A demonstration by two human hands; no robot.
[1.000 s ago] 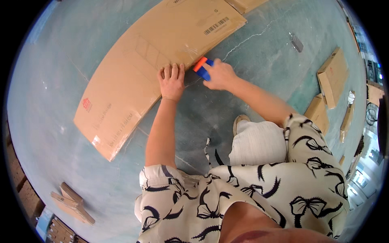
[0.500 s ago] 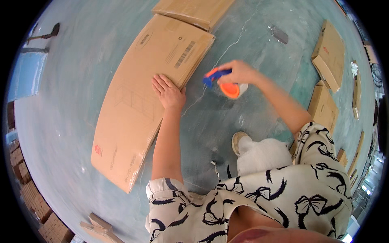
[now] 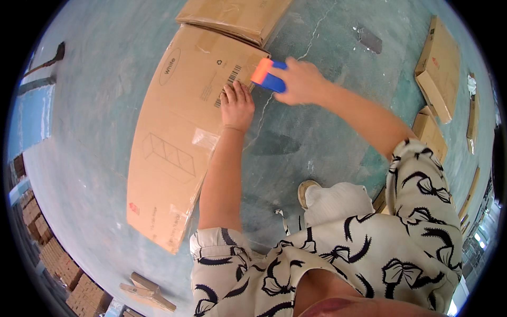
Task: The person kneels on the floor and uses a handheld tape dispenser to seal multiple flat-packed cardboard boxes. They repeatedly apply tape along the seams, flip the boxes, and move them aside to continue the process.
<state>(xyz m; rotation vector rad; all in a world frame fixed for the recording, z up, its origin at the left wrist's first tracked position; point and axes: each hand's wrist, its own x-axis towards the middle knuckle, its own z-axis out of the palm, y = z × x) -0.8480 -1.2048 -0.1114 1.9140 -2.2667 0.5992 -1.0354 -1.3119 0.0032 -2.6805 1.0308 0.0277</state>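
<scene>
A long flat brown cardboard carton (image 3: 174,116) lies on the floor left of centre, printed with a line drawing of a frame and a barcode. Pieces of clear tape (image 3: 205,138) wrap over its right long edge. My left hand (image 3: 237,105) rests on the carton by that edge, fingers extended over the barcode. A blue and orange tape dispenser (image 3: 270,76) is gripped in my right hand (image 3: 302,82), its orange end at the edge near the carton's far corner. The tape roll is hidden from view.
Another carton (image 3: 237,18) adjoins the far end. More cartons (image 3: 438,68) lie at the right, and pieces of cardboard (image 3: 147,290) at the lower left. Stacked brown boxes (image 3: 60,261) stand along the left. A dark flat piece (image 3: 370,40) lies on the greenish floor (image 3: 338,127).
My left hand has slid farther up the carton's right edge. My right hand has brought the tape dispenser leftward and away from me, to the edge near the far corner. Clear tape patches show more plainly.
</scene>
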